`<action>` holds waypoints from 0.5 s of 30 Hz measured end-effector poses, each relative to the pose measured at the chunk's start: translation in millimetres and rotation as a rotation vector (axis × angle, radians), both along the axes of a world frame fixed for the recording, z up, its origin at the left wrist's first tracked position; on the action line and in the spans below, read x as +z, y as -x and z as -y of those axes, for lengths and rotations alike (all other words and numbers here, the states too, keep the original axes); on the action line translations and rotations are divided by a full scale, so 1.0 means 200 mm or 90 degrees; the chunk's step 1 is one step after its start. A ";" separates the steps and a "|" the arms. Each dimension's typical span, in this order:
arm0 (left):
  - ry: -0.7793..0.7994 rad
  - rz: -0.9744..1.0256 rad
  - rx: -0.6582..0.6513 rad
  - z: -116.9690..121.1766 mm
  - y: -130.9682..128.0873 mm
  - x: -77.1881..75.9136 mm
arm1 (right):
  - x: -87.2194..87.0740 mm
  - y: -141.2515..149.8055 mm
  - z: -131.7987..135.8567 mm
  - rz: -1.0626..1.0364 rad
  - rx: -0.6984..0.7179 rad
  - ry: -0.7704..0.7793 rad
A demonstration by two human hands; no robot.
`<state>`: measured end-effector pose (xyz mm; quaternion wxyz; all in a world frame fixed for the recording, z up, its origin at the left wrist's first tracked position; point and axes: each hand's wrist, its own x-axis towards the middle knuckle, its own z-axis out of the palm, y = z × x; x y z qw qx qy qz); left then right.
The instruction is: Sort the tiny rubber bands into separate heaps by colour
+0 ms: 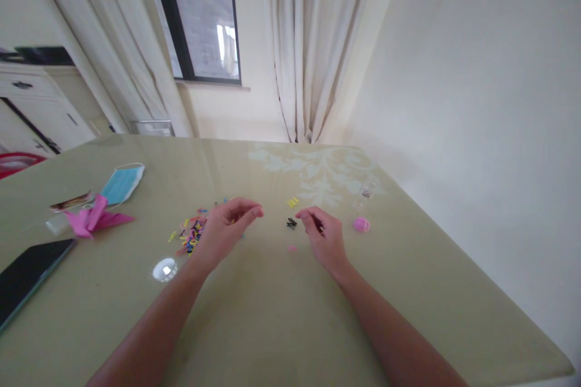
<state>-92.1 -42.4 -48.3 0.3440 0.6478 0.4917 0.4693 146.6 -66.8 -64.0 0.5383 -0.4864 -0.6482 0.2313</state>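
My left hand (231,224) is over the right side of a pile of small multicoloured pieces (193,234), perhaps little bands or clips. Its thumb and fingers are pinched together, and anything between them is too small to make out. Opposite it, my right hand (323,233) is closed with thumb and fingertips together, and I cannot see what it holds. By its fingertips lies a small group of black pieces (291,224). Behind them are a few yellow pieces (293,201), and nearer to me is a small pink piece (292,248).
Right of my hands sit a pink round object (362,225) and a small clear container (367,189). On the left are a clear dome (164,269), a pink folded-paper shape (95,217), a blue face mask (121,185) and a dark phone or tablet (31,275). A wall borders the table's (272,326) right side.
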 end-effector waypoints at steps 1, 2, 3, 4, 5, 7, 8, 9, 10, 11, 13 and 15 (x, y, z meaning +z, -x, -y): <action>-0.015 0.041 -0.015 0.03 -0.03 0.01 | 0.01 0.01 0.01 0.003 0.018 -0.004; -0.033 0.061 -0.026 0.05 -0.05 0.02 | 0.02 0.02 0.03 0.005 0.040 -0.012; -0.052 0.064 -0.037 0.08 -0.08 0.03 | 0.02 0.02 0.05 0.007 0.064 -0.024; -0.070 0.057 -0.048 0.11 -0.10 0.04 | 0.03 0.03 0.07 0.008 0.087 -0.041; -0.086 0.048 -0.057 0.13 -0.12 0.04 | 0.04 0.04 0.08 0.010 0.103 -0.062; -0.110 0.031 -0.078 0.15 -0.14 0.04 | 0.06 0.06 0.11 0.011 0.117 -0.105; -0.117 0.026 -0.088 0.16 -0.14 0.03 | 0.06 0.07 0.13 0.011 0.116 -0.121; -0.121 0.023 -0.098 0.16 -0.14 0.03 | 0.07 0.07 0.13 0.010 0.113 -0.129; -0.123 0.022 -0.108 0.16 -0.14 0.03 | 0.07 0.07 0.14 0.007 0.109 -0.132; -0.123 0.024 -0.116 0.16 -0.14 0.03 | 0.07 0.08 0.14 0.002 0.106 -0.131; -0.120 0.031 -0.130 0.16 -0.14 0.03 | 0.07 0.07 0.14 -0.012 0.102 -0.118; -0.118 0.038 -0.142 0.16 -0.14 0.03 | 0.07 0.07 0.13 -0.027 0.093 -0.102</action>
